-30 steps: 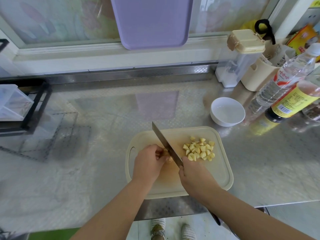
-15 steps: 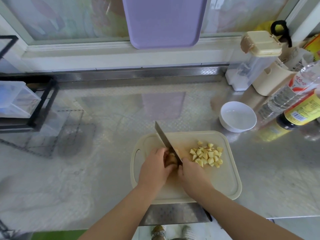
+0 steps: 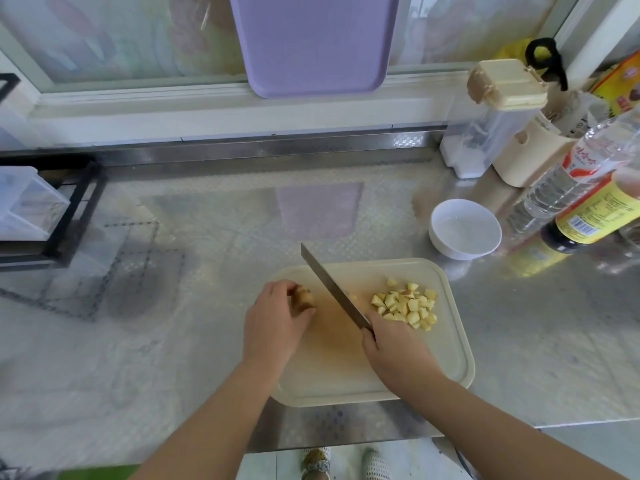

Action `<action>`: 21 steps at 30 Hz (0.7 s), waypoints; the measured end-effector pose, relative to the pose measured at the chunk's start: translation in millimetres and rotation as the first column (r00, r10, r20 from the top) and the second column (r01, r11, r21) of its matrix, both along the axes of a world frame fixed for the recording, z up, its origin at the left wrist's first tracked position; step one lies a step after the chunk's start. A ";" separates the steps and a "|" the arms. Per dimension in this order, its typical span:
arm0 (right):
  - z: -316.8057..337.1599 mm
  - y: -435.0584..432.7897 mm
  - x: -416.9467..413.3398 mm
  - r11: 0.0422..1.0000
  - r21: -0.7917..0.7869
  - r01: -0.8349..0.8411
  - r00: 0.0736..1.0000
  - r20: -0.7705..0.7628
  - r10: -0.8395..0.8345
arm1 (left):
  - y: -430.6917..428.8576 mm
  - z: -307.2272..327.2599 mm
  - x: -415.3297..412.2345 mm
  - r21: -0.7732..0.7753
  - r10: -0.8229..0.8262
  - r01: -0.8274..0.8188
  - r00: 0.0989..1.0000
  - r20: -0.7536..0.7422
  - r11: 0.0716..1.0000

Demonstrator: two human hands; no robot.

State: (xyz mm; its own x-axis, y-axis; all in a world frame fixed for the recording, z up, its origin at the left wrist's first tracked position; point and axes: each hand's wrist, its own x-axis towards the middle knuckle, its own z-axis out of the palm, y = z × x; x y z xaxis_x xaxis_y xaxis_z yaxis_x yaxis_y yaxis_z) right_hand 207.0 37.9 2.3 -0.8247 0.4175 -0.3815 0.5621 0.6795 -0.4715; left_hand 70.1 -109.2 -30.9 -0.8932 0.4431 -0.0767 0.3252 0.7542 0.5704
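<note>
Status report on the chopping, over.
Left hand holds uncut piece. Right hand grips knife, blade apart from piece. Diced pile right of blade; nothing blocking.

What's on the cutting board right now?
On the cutting board: a pile of diced pieces at its right, a chunk held by the left hand, and the knife over it, gripped by the right hand. The hands cover whatever lies beneath them.
</note>
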 end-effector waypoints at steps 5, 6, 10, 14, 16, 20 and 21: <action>-1.3 13.9 7.7 0.994 0.103 -0.045 0.998 -0.038 0.049 | -13.8 5.8 -24.3 -0.073 -0.092 0.104 0.985 0.149 0.992; 0.5 18.7 9.0 0.988 0.141 -0.060 0.996 -0.057 0.069 | -16.2 10.0 -27.7 -0.043 -0.073 0.081 0.983 0.170 0.996; 13.9 42.5 15.8 0.890 0.420 -0.178 0.957 -0.135 0.255 | -21.7 44.8 -46.3 0.233 0.163 -0.164 0.986 0.026 0.959; 26.3 62.2 16.5 0.734 0.627 -0.263 0.886 -0.145 0.441 | 9.3 89.0 -46.7 0.289 -0.085 0.115 0.990 -0.114 0.950; 27.7 70.3 13.7 0.675 0.657 -0.336 0.853 -0.091 0.514 | 30.8 101.1 -37.3 0.149 -0.372 0.384 0.922 -0.107 0.911; 27.6 78.0 8.3 0.597 0.637 -0.488 0.803 0.059 0.594 | 57.7 103.8 -22.3 -0.149 -0.607 0.603 0.794 0.022 0.784; 29.2 79.5 7.4 0.590 0.629 -0.506 0.793 0.069 0.606 | 60.1 102.8 -20.4 -0.177 -0.625 0.621 0.779 0.034 0.764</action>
